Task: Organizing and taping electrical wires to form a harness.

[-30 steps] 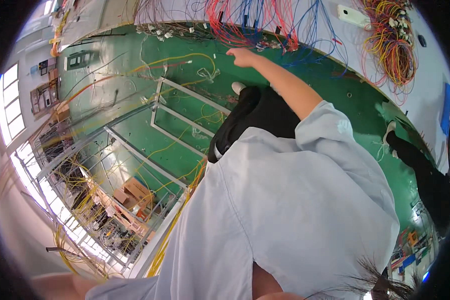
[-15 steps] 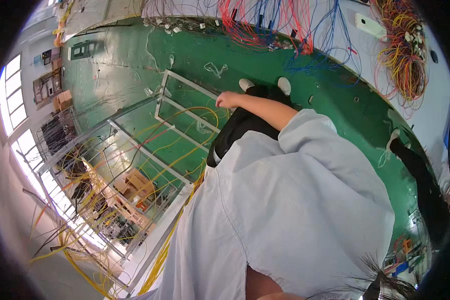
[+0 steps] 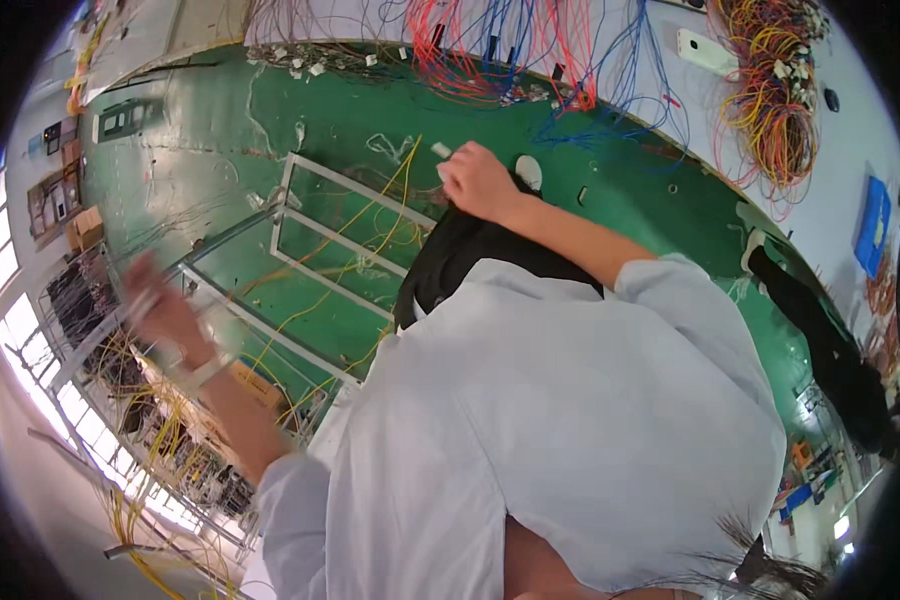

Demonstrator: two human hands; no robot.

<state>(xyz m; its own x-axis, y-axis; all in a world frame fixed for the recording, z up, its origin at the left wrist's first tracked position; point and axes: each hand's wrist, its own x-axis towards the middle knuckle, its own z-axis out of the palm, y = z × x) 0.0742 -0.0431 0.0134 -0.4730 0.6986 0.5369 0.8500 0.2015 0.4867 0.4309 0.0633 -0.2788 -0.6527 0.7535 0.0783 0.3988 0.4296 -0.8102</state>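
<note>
Over the front of my black trousers (image 3: pixel 445 262), my right hand (image 3: pixel 480 182) has its fingers curled in; what they hold, if anything, is hidden. Thin yellow wires (image 3: pixel 407 185) hang just left of it, across a grey metal frame (image 3: pixel 335 232); I cannot tell whether the hand touches them. My left hand (image 3: pixel 165 312) is raised on the left, above the frame's long bar, with a pale band at the wrist. Motion smears its fingers, so their grip does not show.
A pale workbench (image 3: pixel 625 120) with hanging red and blue wires (image 3: pixel 500 60) curves along the far side. On it lie a white phone (image 3: pixel 708 50) and a multicoloured wire bundle (image 3: pixel 770 110). Another person's black-clad leg (image 3: pixel 810 335) stands at right. Cardboard boxes (image 3: pixel 87 228) are at left.
My left arm has come into view and reaches out to the left. The right hand has risen slightly and shifted right. Yellow wires over the frame have changed position.
</note>
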